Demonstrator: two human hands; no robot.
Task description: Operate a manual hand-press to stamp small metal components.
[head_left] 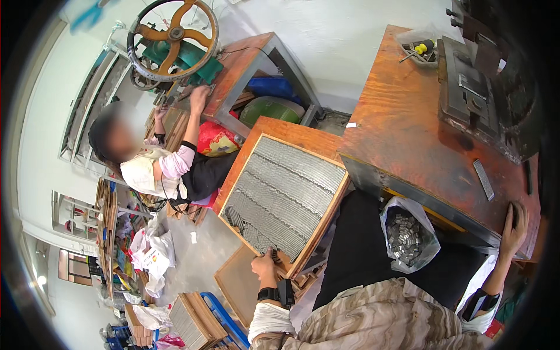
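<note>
A shallow wooden tray (247, 238) lies to my left, filled with rows of small grey metal pieces (291, 181). The rows are broken up at its near left corner. There my left hand (265, 267) is closed at the tray's near edge, against the loose pieces; what its fingers hold, if anything, is hidden. My right hand (514, 228) rests on the near right edge of the wooden worktable (396, 125), fingers laid on the top, holding nothing I can see. On my lap sits a clear plastic bag (432, 248) of loose metal pieces (405, 236).
A dark metal machine (475, 99) stands on the worktable, near a flat metal strip (483, 179) and a bag holding a yellow-handled screwdriver (421, 48). At the far left a co-worker (154, 169) works by a large handwheel (175, 35). Stacked wooden trays (195, 321) stand on the floor.
</note>
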